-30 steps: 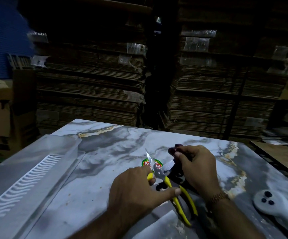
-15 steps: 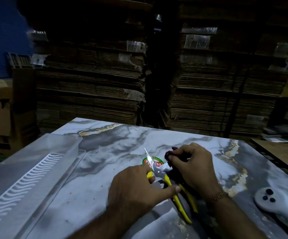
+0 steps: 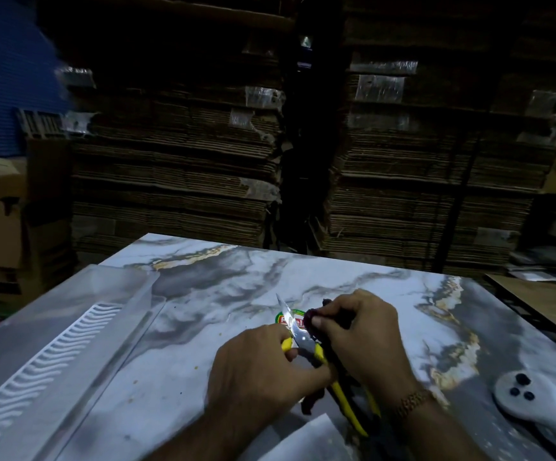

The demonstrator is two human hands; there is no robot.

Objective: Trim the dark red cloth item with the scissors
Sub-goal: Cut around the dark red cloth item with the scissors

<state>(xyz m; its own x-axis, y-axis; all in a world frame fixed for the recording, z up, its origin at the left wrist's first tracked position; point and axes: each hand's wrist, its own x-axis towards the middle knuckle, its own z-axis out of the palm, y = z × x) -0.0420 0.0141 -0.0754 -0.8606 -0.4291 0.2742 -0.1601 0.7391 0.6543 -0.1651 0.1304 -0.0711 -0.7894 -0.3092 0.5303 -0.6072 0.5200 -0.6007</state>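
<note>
Left to right: your left hand [image 3: 263, 371] is closing around the yellow handles of the scissors [image 3: 306, 347], blades pointing up and away over the marble-patterned table [image 3: 223, 294]. Just right of the blades, your right hand [image 3: 366, 341] is pinching the dark red cloth item [image 3: 311, 318] between thumb and fingers, its tail trailing beneath your palm. Your right thumb tip is sitting beside the blade edge; in this dim light, closing the blades could be nicking skin or cutting too deep.
</note>
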